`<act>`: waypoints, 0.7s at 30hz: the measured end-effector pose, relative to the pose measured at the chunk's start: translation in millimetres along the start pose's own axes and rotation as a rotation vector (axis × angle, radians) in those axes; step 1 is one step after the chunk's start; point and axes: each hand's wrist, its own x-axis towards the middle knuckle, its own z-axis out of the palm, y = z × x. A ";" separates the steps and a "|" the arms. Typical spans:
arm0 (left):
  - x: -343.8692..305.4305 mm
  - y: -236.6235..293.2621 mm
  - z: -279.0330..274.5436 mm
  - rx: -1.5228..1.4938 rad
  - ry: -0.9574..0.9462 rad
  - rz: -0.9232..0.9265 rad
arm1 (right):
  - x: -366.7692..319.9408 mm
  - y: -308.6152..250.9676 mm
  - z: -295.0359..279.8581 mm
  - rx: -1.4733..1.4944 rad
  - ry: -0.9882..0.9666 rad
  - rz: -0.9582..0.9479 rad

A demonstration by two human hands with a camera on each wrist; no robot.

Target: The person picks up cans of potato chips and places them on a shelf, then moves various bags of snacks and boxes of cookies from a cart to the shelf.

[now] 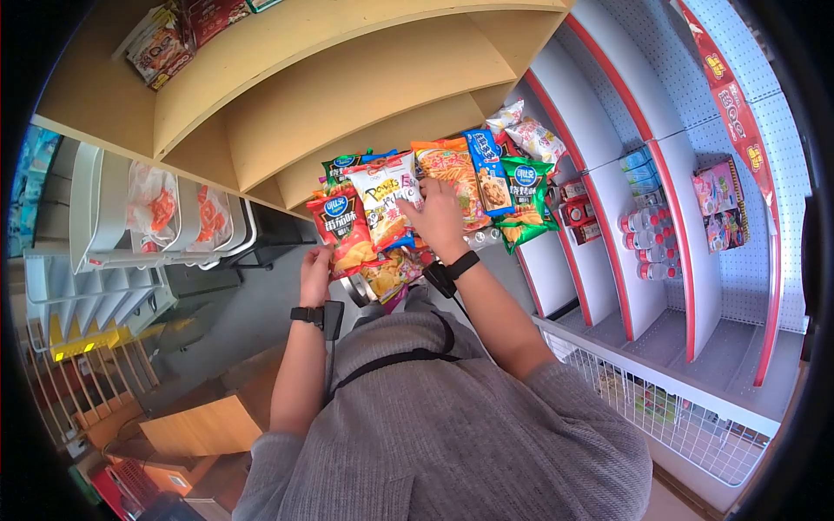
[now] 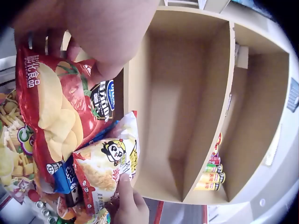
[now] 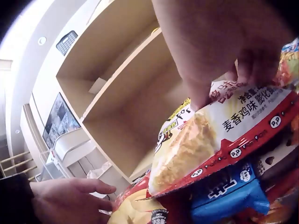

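At the lower left of a heap of snack bags, my left hand (image 1: 316, 276) grips a red bag of tomato potato chips (image 1: 345, 227). In the left wrist view its thumb (image 2: 105, 72) lies over the bag's front, with the other fingers partly hidden behind. My right hand (image 1: 440, 224) holds a white and red bag of chicken-flavour puffed snacks (image 3: 219, 130), its thumb on the printed face. A blue packet (image 3: 229, 191) lies close under that bag. Right of the hand are an orange snack bag (image 1: 452, 165), a blue cookie packet (image 1: 489, 171) and a green chip bag (image 1: 525, 195).
A wooden shelf unit (image 1: 347, 95) stands just beyond the heap. White shelves with red edges (image 1: 608, 234) rise at the right, bearing bottles (image 1: 650, 241). A white wire basket (image 1: 669, 408) is at the lower right. White bins (image 1: 95, 208) stand at the left.
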 end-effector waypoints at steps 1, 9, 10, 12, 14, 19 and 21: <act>1.6 -1.3 -0.3 0.012 -0.002 0.024 | -0.6 0.3 -1.2 0.066 -0.009 0.018; -0.5 4.1 5.2 0.003 0.017 0.083 | 0.8 9.3 1.9 0.230 0.007 -0.002; 0.3 2.5 5.3 -0.001 0.020 0.087 | 1.1 8.9 1.0 0.225 0.011 -0.021; 1.6 0.5 4.1 -0.002 0.022 0.099 | 1.5 7.9 -2.2 0.277 -0.006 -0.037; 3.0 -1.0 3.9 0.008 0.033 0.106 | 2.6 5.9 -6.1 0.327 -0.024 -0.055; -0.5 2.8 1.9 0.017 0.051 0.067 | -1.3 1.5 -11.5 0.768 -0.154 0.147; 6.0 -4.2 -4.7 0.019 0.262 0.135 | -3.3 -4.1 -20.4 0.843 -0.226 0.210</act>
